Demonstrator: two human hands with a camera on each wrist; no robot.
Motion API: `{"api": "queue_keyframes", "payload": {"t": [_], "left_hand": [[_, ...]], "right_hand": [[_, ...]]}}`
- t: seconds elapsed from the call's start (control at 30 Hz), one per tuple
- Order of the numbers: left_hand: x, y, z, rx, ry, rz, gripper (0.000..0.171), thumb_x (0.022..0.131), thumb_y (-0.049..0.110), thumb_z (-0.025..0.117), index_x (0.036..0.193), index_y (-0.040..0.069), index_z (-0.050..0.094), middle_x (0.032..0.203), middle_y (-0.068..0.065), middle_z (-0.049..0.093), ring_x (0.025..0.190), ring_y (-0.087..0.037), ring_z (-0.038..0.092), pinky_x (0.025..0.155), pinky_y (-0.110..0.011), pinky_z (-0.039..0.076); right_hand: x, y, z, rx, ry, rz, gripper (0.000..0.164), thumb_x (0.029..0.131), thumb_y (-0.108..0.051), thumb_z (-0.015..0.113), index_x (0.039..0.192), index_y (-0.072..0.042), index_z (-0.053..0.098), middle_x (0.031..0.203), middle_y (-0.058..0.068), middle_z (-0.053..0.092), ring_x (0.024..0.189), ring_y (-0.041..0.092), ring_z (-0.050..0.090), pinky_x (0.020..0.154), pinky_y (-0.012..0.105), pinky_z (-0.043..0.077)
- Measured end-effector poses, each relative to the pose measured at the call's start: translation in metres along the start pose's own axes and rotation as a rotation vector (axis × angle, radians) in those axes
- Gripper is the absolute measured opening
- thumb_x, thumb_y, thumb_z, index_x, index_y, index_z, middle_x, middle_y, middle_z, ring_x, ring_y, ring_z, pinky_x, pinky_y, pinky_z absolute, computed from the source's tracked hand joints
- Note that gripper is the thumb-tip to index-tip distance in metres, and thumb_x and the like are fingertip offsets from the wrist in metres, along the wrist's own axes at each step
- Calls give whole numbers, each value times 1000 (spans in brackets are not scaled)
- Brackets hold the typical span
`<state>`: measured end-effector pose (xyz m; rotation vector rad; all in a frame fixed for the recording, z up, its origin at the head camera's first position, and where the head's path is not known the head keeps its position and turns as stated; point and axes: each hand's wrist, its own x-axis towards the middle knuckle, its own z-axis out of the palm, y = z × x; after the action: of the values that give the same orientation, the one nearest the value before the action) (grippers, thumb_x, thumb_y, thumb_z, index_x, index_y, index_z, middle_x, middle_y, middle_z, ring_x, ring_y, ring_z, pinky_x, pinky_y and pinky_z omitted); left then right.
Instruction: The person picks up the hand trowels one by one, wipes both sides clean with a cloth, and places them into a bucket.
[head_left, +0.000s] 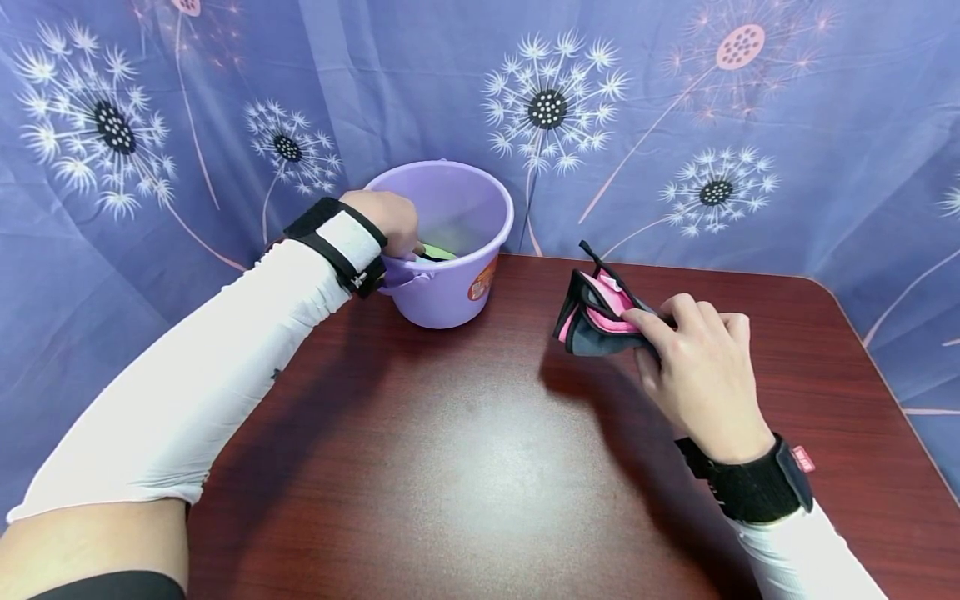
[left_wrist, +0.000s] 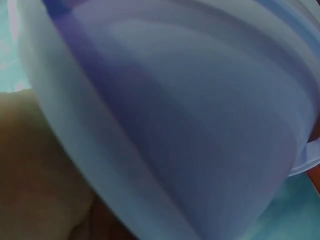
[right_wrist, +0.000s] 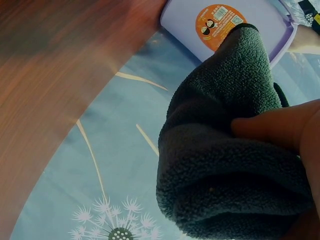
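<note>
A lilac plastic bucket (head_left: 442, 302) stands at the back of the table, left of centre. My left hand (head_left: 386, 215) reaches over its near left rim. Its fingers are inside the bucket, mostly hidden by the wall, beside a light green, dark-edged thing (head_left: 438, 252) whose kind I cannot tell. To the right of the bucket, my right hand (head_left: 697, 367) pinches a folded cloth (head_left: 588, 333) above the table. Grey fleece and pink sides show, with black edging and a black hanging loop. The right wrist view shows the cloth's plush dark fleece (right_wrist: 220, 120) bunched in the fingers.
The dark red wooden table (head_left: 480, 442) has a glossy glare in its middle. Behind it hangs a blue curtain (head_left: 420, 75) printed with dandelions. An orange round sticker (right_wrist: 220, 25) is on the bucket's side.
</note>
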<state>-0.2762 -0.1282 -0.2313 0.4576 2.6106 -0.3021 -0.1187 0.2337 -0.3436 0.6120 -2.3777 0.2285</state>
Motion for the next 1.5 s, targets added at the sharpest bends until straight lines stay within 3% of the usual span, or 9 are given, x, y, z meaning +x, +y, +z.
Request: {"api": "queue_keyframes", "payload": {"t": [0.27, 0.6, 0.73, 0.93, 1.13, 1.33, 1.5], "left_hand": [[1, -5, 4, -54, 37, -32, 50, 105, 46, 58, 125, 2, 72, 140, -24, 60, 121, -36, 58, 100, -62, 48], [-8, -7, 10, -159, 169, -29, 41, 105, 39, 60, 123, 4, 73, 134, -19, 63, 118, -35, 59, 99, -60, 49], [-17, -8, 13, -226, 294, -42, 36, 104, 31, 51, 122, 6, 70, 133, -17, 64, 120, -38, 60, 100, -61, 49], [-39, -7, 15, -312, 486, -26, 52, 105, 30, 45, 149, 4, 57, 147, -22, 55, 131, -44, 56, 107, -62, 44], [-64, 4, 25, -415, 669, 17, 51, 108, 35, 49, 149, 6, 58, 138, -17, 60, 121, -35, 60, 101, -57, 48], [-86, 19, 45, -488, 873, 110, 48, 106, 32, 59, 143, 2, 62, 127, -16, 62, 98, -26, 63, 86, -48, 52], [-101, 33, 68, -500, 1060, 231, 44, 102, 25, 67, 138, -1, 65, 121, -15, 63, 104, -28, 63, 89, -45, 51]], "right_hand": [[0, 0, 1, 4, 7, 1, 34, 85, -6, 66, 117, -13, 76, 95, 13, 57, 81, 39, 54, 71, 62, 31], [-1, -1, 1, -3, -5, 2, 33, 86, -8, 67, 117, -13, 75, 95, 13, 56, 80, 39, 54, 71, 62, 32], [-2, -1, 1, -3, -9, 5, 34, 85, -8, 68, 118, -13, 75, 95, 13, 56, 80, 39, 54, 71, 62, 32], [-2, 2, 1, 3, -13, 16, 39, 83, -5, 71, 121, -12, 76, 95, 14, 57, 80, 40, 55, 71, 62, 32], [-4, 6, 1, 10, -15, 24, 40, 82, -5, 72, 122, -13, 75, 95, 13, 57, 78, 39, 57, 70, 61, 33], [-5, 10, 1, 11, -23, 36, 37, 84, -7, 76, 121, -12, 75, 95, 13, 58, 77, 39, 60, 68, 59, 33], [-6, 13, 2, 18, -45, 60, 35, 87, -11, 80, 121, -11, 74, 95, 12, 59, 76, 37, 62, 68, 56, 34]]}}
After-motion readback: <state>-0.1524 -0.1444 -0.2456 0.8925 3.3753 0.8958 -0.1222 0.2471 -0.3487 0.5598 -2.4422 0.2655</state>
